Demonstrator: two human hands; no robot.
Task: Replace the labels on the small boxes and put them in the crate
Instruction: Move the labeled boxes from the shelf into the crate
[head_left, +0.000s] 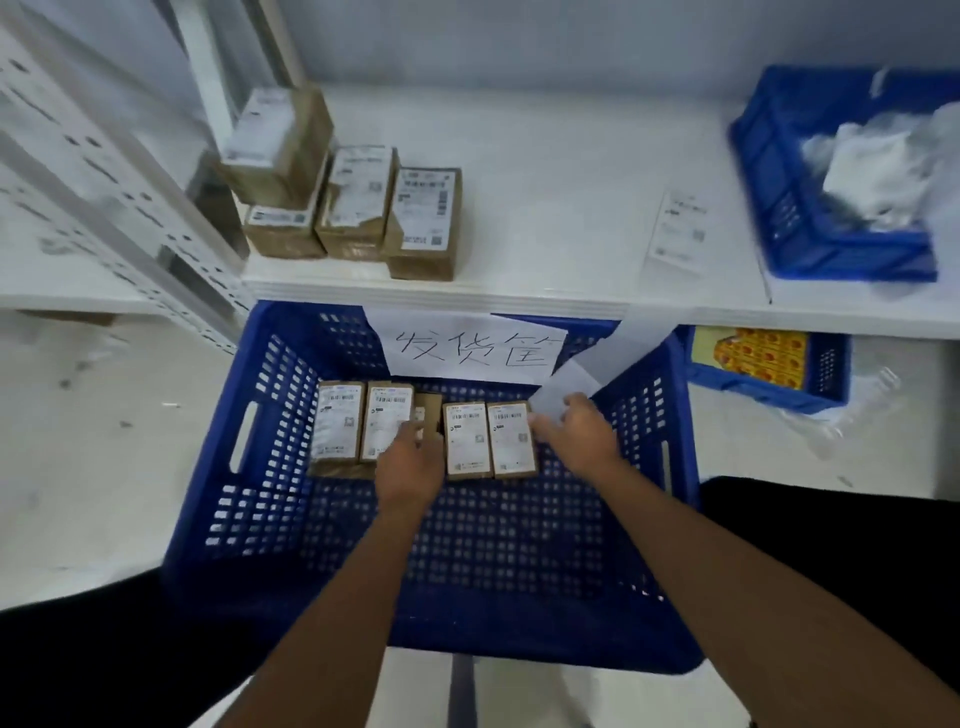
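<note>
White shelf (545, 208) runs across the top, floor below it. Big blue crate (218, 519) sits on the floor, its far wall tucked under the shelf's front edge, with a handwritten paper sign (478, 348) hanging down over that wall. A second blue crate (779, 208) stands at the shelf's right end, holding crumpled white wrapping. A smaller blue bin (826, 374) is under the shelf on the right, with yellow-orange packs inside.

Stack of brown labelled boxes (358, 208) near the shelf's left front corner. Loose label sheet (675, 234) lies flat toward the shelf's right front edge.

Inside the big crate, a row of small boxes (470, 439) lines the far wall, labels up, touching side by side. Left hand (410, 462) has its fingers curled onto the middle box (428, 410) of the row. Right hand (576, 431) is at the row's right end, fingers pinching a white slip (563, 392).
</note>
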